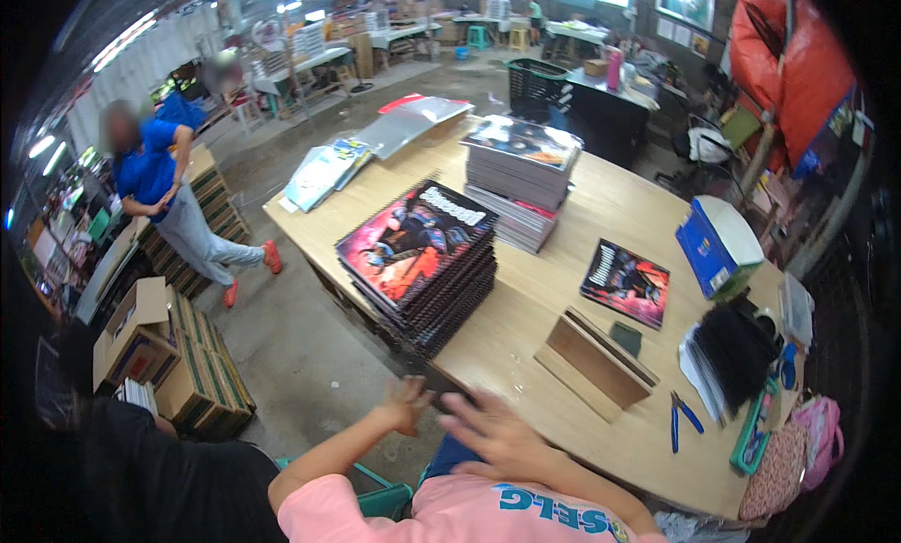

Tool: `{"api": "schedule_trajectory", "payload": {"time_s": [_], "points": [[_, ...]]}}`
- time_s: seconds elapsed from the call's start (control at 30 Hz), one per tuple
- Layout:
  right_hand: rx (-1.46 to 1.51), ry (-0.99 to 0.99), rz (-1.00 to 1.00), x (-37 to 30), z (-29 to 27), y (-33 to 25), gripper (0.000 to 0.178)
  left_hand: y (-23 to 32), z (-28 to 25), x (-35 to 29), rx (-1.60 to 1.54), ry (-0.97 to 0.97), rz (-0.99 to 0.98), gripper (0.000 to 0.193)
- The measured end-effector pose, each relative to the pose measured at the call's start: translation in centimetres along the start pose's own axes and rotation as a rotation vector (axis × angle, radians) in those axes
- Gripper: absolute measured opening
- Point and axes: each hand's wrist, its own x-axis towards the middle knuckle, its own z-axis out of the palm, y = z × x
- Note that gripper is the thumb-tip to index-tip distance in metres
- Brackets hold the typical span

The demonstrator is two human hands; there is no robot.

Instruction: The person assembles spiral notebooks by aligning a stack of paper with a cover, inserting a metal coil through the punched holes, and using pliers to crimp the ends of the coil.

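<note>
Just off the near edge of the wooden table [526, 290], my left hand [407, 405] hangs with its fingers spread and holds nothing. My right hand [493, 438] is beside it, slightly blurred, also empty with fingers apart. Nearest to both is a tall stack of spiral-bound notebooks [418, 247] with red and black illustrated covers. One similar notebook [627, 282] lies apart on the right side. In front of it stands a wooden jig [598, 360], an upright board on a flat base. Blue-handled pliers [683, 419] rest at its right.
Behind the notebooks rise stacked unbound books [521, 182]. Black spiral coils [737, 351], a blue box [718, 247] and a green tray [754, 430] line the table's right side. Cardboard boxes [202, 374] sit on the floor at left, near a standing person in blue [150, 168].
</note>
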Motion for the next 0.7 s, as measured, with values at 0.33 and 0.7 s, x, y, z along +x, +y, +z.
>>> {"api": "schedule_trajectory", "payload": {"time_s": [0.33,0.7], "points": [[-0.142,-0.264,-0.092,0.0,8.7,1.4,0.097,-0.7,11.9,4.5,0.072,0.186,0.173,0.084],[0.029,0.113,0.478,-22.5,-2.8,-3.4,0.035,23.2,-10.4,-0.4,-0.154,-0.138,1.087,0.024]]}}
